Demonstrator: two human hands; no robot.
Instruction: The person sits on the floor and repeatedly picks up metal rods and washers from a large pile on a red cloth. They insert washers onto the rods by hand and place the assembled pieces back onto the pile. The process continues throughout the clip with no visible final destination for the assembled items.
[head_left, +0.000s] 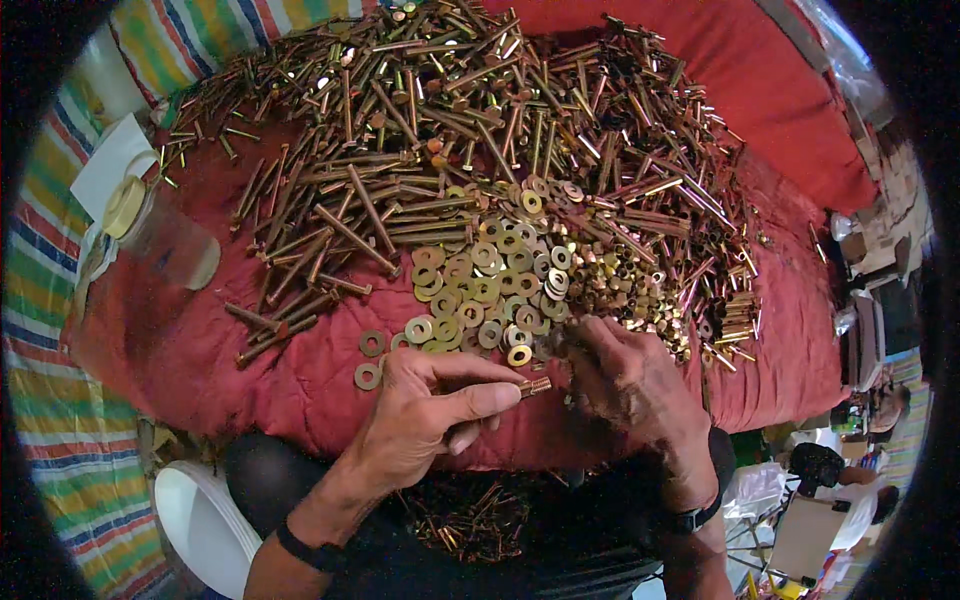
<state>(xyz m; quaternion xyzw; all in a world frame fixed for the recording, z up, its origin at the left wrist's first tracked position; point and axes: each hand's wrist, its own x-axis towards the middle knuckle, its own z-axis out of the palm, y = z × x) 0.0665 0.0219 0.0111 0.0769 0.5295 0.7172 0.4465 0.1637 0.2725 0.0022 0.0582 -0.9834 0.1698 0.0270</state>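
My left hand (425,410) is closed, thumb against fingers, around a brassy bolt (537,387). The bolt's threaded end points right, and the rest of it is hidden in the hand. My right hand (620,375) is at the near edge of the heap, where flat washers (490,290) meet small nuts or sleeves (615,285). Motion smears its fingers, so whether they grip anything does not show. Long bolts (350,215) lie in a big pile behind the washers.
Red padded cloth (290,385) covers the work surface. A clear jar with a cream lid (123,205) lies at the left. More bolts (470,520) sit in my lap. A white tub (195,520) stands at the lower left, and striped sheeting (70,430) hangs beside it.
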